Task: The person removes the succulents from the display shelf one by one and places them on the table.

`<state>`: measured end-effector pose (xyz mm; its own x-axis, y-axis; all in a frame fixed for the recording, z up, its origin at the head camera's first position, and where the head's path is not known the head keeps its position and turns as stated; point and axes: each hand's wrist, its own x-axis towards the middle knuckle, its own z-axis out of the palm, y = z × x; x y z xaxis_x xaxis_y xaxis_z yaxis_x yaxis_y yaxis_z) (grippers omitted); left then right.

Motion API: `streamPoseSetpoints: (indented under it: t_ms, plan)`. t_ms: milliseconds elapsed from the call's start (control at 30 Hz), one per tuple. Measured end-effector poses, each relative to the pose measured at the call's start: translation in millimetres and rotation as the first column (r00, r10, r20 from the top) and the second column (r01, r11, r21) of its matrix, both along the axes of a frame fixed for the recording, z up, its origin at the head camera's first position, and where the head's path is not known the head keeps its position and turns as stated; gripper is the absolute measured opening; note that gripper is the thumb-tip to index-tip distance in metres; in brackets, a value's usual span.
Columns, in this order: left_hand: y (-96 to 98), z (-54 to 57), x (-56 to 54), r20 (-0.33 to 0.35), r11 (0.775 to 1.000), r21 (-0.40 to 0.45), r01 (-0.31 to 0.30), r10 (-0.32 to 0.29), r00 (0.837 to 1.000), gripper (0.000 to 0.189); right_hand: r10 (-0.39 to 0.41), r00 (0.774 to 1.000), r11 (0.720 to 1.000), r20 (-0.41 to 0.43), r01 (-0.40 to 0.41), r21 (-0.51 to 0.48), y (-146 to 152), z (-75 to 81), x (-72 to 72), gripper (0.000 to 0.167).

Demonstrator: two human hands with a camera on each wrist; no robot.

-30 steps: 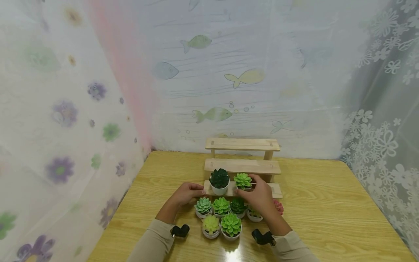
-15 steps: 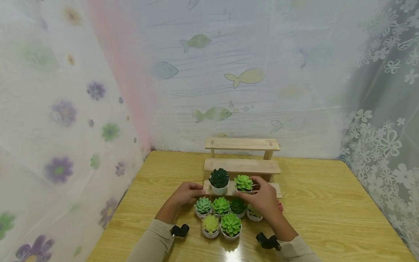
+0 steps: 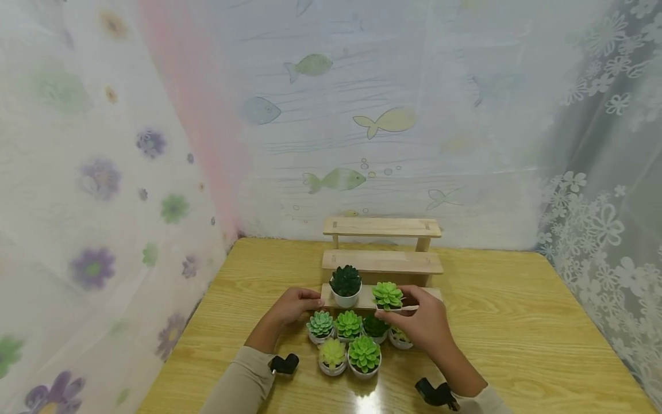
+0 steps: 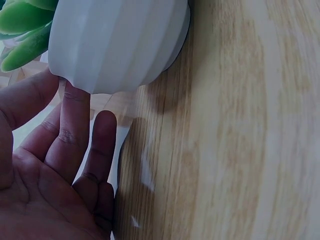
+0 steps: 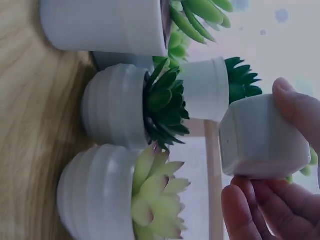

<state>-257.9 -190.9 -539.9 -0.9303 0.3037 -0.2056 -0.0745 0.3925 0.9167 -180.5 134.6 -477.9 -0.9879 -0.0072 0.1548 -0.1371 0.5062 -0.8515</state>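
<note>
My right hand point(image 3: 425, 323) grips a bright green potted succulent point(image 3: 387, 294) above the lowest step of a three-tier wooden plant stand point(image 3: 383, 261). In the right wrist view, its white, flat-sided pot point(image 5: 265, 137) sits between thumb and fingers, clear of the step. The thumb and fingers of my left hand point(image 3: 293, 306) pinch the left end of that lowest step. A dark green succulent point(image 3: 345, 280) in a white pot stands on the step, left of the held one. In the left wrist view, a white ribbed pot point(image 4: 115, 47) partly hides the left fingertips.
Several potted succulents stand close together before the stand, including a yellowish one point(image 3: 333, 354) and a bright green one point(image 3: 364, 355) in front. The wooden table point(image 3: 517, 322) extends to both sides. A fish-patterned curtain point(image 3: 320, 115) hangs behind.
The right hand has moved right and toward me, carrying the bright green succulent a little the same way. The pink plant at the right is now hidden behind it. My left hand stays put.
</note>
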Motion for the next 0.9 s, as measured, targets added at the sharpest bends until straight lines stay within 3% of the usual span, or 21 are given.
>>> streamPoseSetpoints:
  t_ms: [467,900]
  plan:
    - [0.6,0.0,0.2,0.001,1.000,0.012,-0.009,0.009,1.000,0.040,0.031,0.994,0.993,-0.109,-0.018,0.118,18,-4.0,18.4,0.067]
    - [1.1,0.3,0.9,0.018,1.000,0.005,-0.024,0.023,1.000,0.041,0.087,0.994,0.991,-0.068,-0.079,0.110,26,-6.9,34.2,0.056]
